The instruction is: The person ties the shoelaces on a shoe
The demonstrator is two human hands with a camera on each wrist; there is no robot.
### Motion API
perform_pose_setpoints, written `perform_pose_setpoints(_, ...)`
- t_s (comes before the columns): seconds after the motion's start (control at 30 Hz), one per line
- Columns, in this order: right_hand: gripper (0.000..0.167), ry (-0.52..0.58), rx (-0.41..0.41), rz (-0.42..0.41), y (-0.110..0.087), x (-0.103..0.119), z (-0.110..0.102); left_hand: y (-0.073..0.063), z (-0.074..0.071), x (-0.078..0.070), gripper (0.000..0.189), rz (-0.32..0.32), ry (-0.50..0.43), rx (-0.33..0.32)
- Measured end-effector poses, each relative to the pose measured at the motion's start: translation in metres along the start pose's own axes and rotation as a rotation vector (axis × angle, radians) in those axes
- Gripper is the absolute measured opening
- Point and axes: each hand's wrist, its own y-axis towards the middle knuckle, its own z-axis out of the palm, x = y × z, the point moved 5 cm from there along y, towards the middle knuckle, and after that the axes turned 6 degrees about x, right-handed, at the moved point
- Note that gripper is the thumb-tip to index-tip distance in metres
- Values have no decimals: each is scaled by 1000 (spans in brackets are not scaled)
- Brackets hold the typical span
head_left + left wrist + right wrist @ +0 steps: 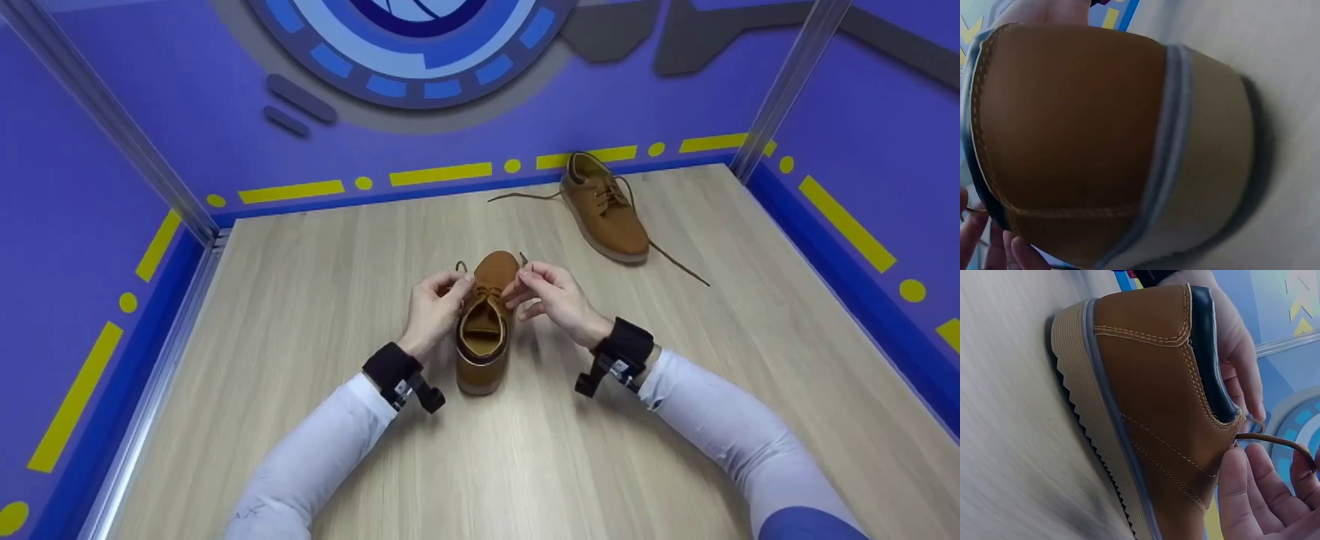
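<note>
A brown leather lace-up shoe [480,375] stands upright on the table, its toe pointing away and its heel towards me. My left hand [437,309] is at the shoe's left side and pinches a shoelace end [976,211] between thumb and finger. On the other side, my right hand [553,298] pinches the other shoelace end [1275,439], which runs from the top eyelet. The right hand's lower fingers [1235,486] lie close along the shoe's upper; whether they touch it I cannot tell. The heel fills most of the left wrist view.
A second brown shoe [611,217] stands at the back right of the wooden table [337,262], its laces [679,262] loose and spread to both sides. Blue-purple panels [187,112] enclose the table's back and sides, with metal posts [787,82] at the corners.
</note>
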Motion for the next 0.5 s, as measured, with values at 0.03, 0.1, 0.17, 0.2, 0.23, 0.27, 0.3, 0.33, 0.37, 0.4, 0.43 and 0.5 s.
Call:
perform_pose_setpoints(0.03, 29, 5, -4, -8, 0, 0, 0, 0, 1, -3, 25, 12, -47, 2)
perform_pose_setpoints(0.1, 28, 15, -13, -30, 1, 3, 0, -1, 3, -9, 24, 38, -138, 11)
perform_pose_setpoints(0.17, 28, 32, -28, -56, 0, 6, -2, -3, 3, -16, 26, 64, -212, 28)
perform_pose_setpoints(0.2, 28, 42, -35, -70, 0, 8, -3, -5, 3, -19, 26, 78, -237, 33)
perform_pose_setpoints(0.23, 29, 51, -41, -84, 0, 10, -4, -6, 3, -23, 26, 95, -254, 38)
perform_pose_setpoints(0.27, 29, 55, -47, -100, -1, 13, -5, -7, 3, -26, 27, 115, -265, 42)
perform_pose_setpoints(0.3, 30, 58, -50, -116, -1, 15, -6, -8, 2, -30, 27, 135, -274, 46)
perform_pose_setpoints(0.33, 30, 61, -53, -131, -1, 17, -7, -9, 1, -34, 26, 156, -284, 49)
perform_pose_setpoints(0.37, 30, 63, -55, -146, -1, 20, -8, -10, 1, -37, 26, 175, -297, 51)
perform_pose_setpoints(0.4, 30, 58, -55, -160, -2, 22, -8, -10, 0, -40, 25, 193, -308, 51)
perform_pose_setpoints(0.43, 29, 52, -53, -176, -2, 24, -8, -10, -2, -43, 24, 209, -316, 49)
perform_pose_setpoints(0.5, 29, 34, -48, -208, -3, 28, -7, -10, -4, -48, 23, 235, -326, 45)
